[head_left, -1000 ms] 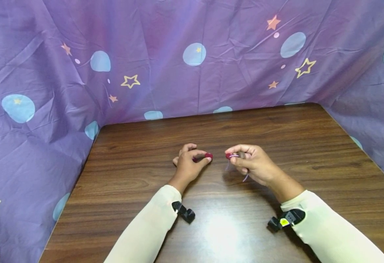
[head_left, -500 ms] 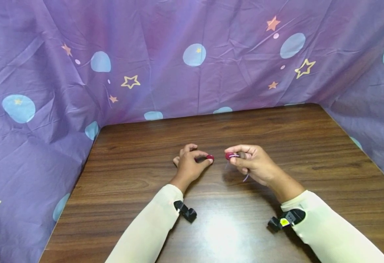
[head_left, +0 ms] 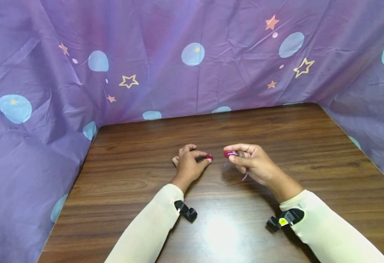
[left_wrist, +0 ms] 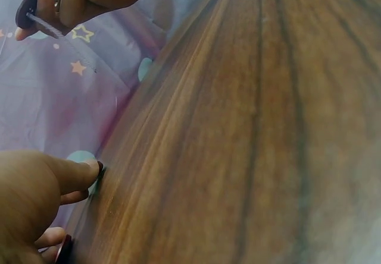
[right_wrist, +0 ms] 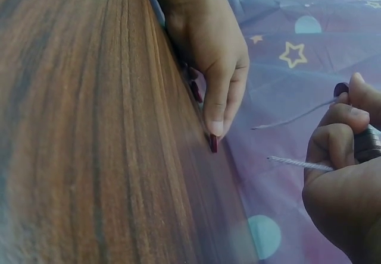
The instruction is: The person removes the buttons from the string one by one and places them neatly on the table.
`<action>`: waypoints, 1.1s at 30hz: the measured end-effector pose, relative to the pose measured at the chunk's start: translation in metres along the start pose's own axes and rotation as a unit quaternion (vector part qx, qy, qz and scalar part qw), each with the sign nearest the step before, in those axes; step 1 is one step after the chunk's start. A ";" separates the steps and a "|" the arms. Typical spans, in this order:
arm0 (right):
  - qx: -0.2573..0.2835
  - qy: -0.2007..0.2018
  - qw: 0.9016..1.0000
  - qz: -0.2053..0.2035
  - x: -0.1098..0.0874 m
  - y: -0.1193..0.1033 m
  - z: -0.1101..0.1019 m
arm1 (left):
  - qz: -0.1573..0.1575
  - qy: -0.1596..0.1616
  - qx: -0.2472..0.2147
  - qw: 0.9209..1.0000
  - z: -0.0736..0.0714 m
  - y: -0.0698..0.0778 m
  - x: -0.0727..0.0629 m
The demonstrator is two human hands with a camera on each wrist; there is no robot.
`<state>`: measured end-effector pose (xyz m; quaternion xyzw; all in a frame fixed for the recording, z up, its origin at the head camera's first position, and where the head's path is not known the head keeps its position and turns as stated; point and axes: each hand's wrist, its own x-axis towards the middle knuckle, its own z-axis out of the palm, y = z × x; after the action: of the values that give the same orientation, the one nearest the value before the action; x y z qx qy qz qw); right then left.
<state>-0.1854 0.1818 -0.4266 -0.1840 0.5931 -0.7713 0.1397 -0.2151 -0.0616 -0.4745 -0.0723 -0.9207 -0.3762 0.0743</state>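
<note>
My left hand (head_left: 187, 166) pinches a small dark red button (head_left: 209, 156) between thumb and index finger, low at the tabletop. Behind it, under the same hand, another red disc (right_wrist: 196, 91) stands near the table surface in the right wrist view. My right hand (head_left: 257, 164), raised above the table, pinches a second red button (head_left: 228, 153). A pale purple cord (left_wrist: 58, 34) comes out through that button, its free end hanging. The cord's other end sticks out below the curled fingers. Inside the right hand shows a stack of dark discs (right_wrist: 367, 144), partly hidden by the fingers.
Both hands are over a brown wood-grain table (head_left: 139, 226), with a bright light reflection at its front. A purple curtain (head_left: 165, 58) with stars and blue dots surrounds the table's back and sides. Black wrist cameras (head_left: 187, 212) sit on both pale sleeves.
My left hand has shifted slightly right with its button. My right hand has lifted very slightly, and its threaded button now shows a bit more of its face.
</note>
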 end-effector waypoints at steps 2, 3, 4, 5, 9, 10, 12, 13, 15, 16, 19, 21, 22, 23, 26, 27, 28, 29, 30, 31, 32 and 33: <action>0.003 -0.004 1.000 -0.001 0.001 0.000 0.001 | 0.000 0.000 -0.003 1.000 -0.001 -0.001 0.000; 0.004 -0.006 1.000 -0.001 0.002 0.000 0.002 | 0.001 0.000 -0.003 1.000 -0.002 -0.001 0.000; 0.005 -0.007 1.000 -0.002 0.002 0.000 0.002 | 0.001 -0.001 -0.003 1.000 -0.002 -0.001 0.000; 0.006 -0.007 1.000 -0.003 0.002 0.000 0.002 | 0.001 -0.002 -0.001 1.000 -0.002 -0.001 0.000; 0.007 -0.007 1.000 -0.003 0.001 -0.001 0.001 | -0.001 -0.002 0.004 1.000 -0.002 -0.001 0.000; 0.008 -0.006 1.000 -0.003 0.001 -0.001 0.001 | -0.001 -0.002 0.005 1.000 -0.002 -0.001 0.000; 0.009 -0.005 1.000 -0.003 0.001 -0.002 0.001 | 0.000 -0.002 0.006 1.000 -0.002 -0.002 0.000; 0.010 -0.004 1.000 -0.003 0.001 -0.002 0.001 | 0.000 -0.002 0.006 1.000 -0.002 -0.001 0.000; 0.011 -0.005 1.000 -0.003 0.001 -0.002 0.000 | 0.001 -0.003 0.008 1.000 -0.003 -0.001 0.000; 0.012 -0.006 1.000 -0.004 0.001 -0.002 0.000 | 0.001 -0.004 0.008 1.000 -0.003 -0.001 -0.001; 0.012 -0.007 1.000 -0.003 0.001 -0.002 0.000 | 0.001 -0.005 0.009 1.000 -0.003 -0.001 -0.001; 0.013 -0.008 1.000 -0.003 0.001 -0.002 -0.001 | 0.001 -0.005 0.009 1.000 -0.003 -0.001 -0.001; 0.013 -0.008 1.000 -0.003 0.001 -0.002 -0.001 | 0.001 -0.005 0.009 1.000 -0.003 -0.001 -0.001; 0.013 -0.008 1.000 -0.004 0.001 -0.002 -0.001 | 0.001 -0.005 0.008 1.000 -0.003 -0.001 -0.001; 0.013 -0.010 1.000 -0.005 0.001 -0.002 -0.002 | 0.000 -0.006 0.006 1.000 -0.003 -0.001 -0.002; 0.013 -0.010 1.000 -0.004 0.001 -0.002 -0.002 | 0.000 -0.006 0.005 1.000 -0.003 -0.001 -0.002; 0.013 -0.011 1.000 -0.004 0.001 -0.003 -0.002 | 0.000 -0.007 0.004 1.000 -0.003 -0.001 -0.002; 0.012 -0.011 1.000 -0.003 0.001 -0.003 -0.002 | 0.000 -0.007 0.003 1.000 -0.003 -0.001 -0.002; 0.013 -0.012 1.000 -0.002 0.001 -0.003 -0.002 | 0.000 -0.007 0.002 1.000 -0.003 -0.001 -0.002; 0.014 -0.012 1.000 -0.001 0.001 -0.003 -0.002 | -0.001 -0.007 0.001 1.000 -0.004 0.000 -0.002; 0.014 -0.012 1.000 0.000 0.000 -0.003 -0.002 | -0.001 -0.007 0.000 1.000 -0.004 0.000 -0.002; 0.014 -0.012 1.000 0.000 0.000 -0.004 -0.002 | -0.002 -0.008 0.000 1.000 -0.004 0.000 -0.002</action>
<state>-0.1868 0.1847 -0.4237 -0.1915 0.5804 -0.7773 0.1494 -0.2124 -0.0644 -0.4723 -0.0732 -0.9213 -0.3761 0.0659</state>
